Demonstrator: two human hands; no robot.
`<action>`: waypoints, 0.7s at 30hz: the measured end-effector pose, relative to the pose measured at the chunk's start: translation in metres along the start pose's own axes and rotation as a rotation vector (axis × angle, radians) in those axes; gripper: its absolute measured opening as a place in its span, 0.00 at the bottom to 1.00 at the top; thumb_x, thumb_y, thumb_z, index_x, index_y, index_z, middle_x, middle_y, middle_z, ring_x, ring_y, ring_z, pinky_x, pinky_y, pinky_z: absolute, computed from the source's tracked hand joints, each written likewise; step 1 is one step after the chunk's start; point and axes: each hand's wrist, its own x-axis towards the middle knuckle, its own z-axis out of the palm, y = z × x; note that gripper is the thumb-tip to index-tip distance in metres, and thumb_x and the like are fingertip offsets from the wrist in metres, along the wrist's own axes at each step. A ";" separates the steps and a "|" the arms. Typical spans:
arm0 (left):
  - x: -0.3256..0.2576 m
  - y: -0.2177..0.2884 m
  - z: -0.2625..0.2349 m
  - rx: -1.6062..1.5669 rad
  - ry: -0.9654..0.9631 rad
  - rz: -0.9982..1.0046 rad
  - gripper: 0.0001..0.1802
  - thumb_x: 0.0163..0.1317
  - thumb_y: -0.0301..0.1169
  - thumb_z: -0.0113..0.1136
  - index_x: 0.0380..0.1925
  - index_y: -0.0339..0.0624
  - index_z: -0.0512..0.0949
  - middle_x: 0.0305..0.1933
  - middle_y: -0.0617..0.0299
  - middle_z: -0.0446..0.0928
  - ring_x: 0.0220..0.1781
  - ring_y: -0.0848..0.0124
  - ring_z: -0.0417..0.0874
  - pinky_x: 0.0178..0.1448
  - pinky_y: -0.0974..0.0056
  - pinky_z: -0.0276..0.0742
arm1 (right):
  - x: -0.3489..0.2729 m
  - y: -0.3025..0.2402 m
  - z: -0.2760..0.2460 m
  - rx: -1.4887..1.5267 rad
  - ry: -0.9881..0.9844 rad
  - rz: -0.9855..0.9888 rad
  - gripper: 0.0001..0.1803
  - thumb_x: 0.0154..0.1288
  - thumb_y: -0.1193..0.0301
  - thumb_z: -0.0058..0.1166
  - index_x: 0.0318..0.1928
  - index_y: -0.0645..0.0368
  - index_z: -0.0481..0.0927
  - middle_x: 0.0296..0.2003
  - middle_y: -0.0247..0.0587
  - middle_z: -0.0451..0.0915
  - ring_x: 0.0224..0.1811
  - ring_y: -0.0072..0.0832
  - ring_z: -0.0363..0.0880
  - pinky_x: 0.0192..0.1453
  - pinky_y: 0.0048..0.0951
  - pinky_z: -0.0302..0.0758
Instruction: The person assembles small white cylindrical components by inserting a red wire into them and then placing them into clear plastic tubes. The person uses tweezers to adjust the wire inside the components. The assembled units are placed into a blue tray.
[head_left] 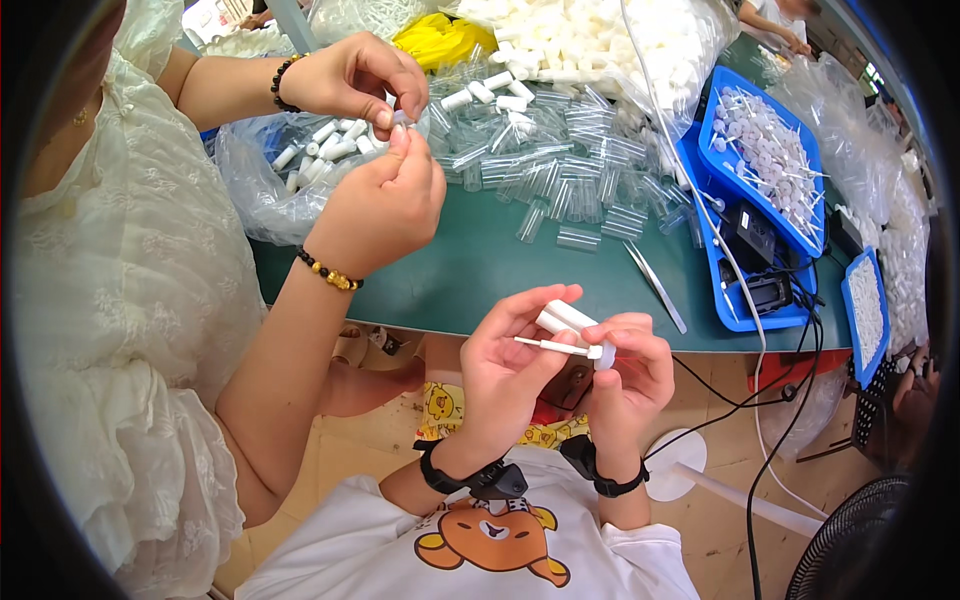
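Note:
In front of the table's near edge, my left hand [503,350] has its fingers curled round white cylinders [565,316], two of which show side by side. Its thumb lies along a thin white stick [548,345]. My right hand [632,368] pinches the translucent round cap [605,356] at the stick's right end, thumb below and fingers above. Stick and cap look joined, but my fingers hide part of them. Beyond my hands, metal tweezers [655,287] lie on the green table [480,280], along with a pile of clear tubes [580,170].
On my left a co-worker's hands [385,170] hold a small translucent part above a bag [262,205] of white cylinders. A blue tray [816,150] of capped sticks stands at the right, with black cables [822,340] hanging down. A fan [850,535] is at lower right.

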 end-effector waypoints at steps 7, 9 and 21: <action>-0.003 -0.002 0.002 -0.040 0.024 0.005 0.21 0.55 0.15 0.51 0.52 0.31 0.65 0.55 0.46 0.68 0.52 0.71 0.73 0.55 0.67 0.71 | 0.000 0.005 0.002 -0.140 0.039 -0.092 0.19 0.47 0.78 0.63 0.42 0.61 0.74 0.39 0.43 0.80 0.41 0.31 0.70 0.45 0.29 0.70; -0.003 -0.002 0.003 -0.050 0.031 -0.006 0.21 0.56 0.16 0.51 0.52 0.30 0.65 0.55 0.45 0.68 0.53 0.70 0.72 0.56 0.66 0.70 | 0.000 0.006 0.000 -0.242 0.036 -0.148 0.20 0.44 0.79 0.64 0.41 0.61 0.75 0.39 0.43 0.80 0.39 0.31 0.71 0.42 0.28 0.71; -0.001 -0.001 0.001 -0.102 -0.012 -0.004 0.21 0.54 0.15 0.51 0.51 0.30 0.65 0.55 0.45 0.67 0.53 0.69 0.72 0.57 0.65 0.70 | 0.006 -0.002 -0.006 -0.503 0.026 -0.247 0.21 0.36 0.79 0.68 0.37 0.62 0.78 0.37 0.45 0.79 0.37 0.35 0.76 0.37 0.27 0.75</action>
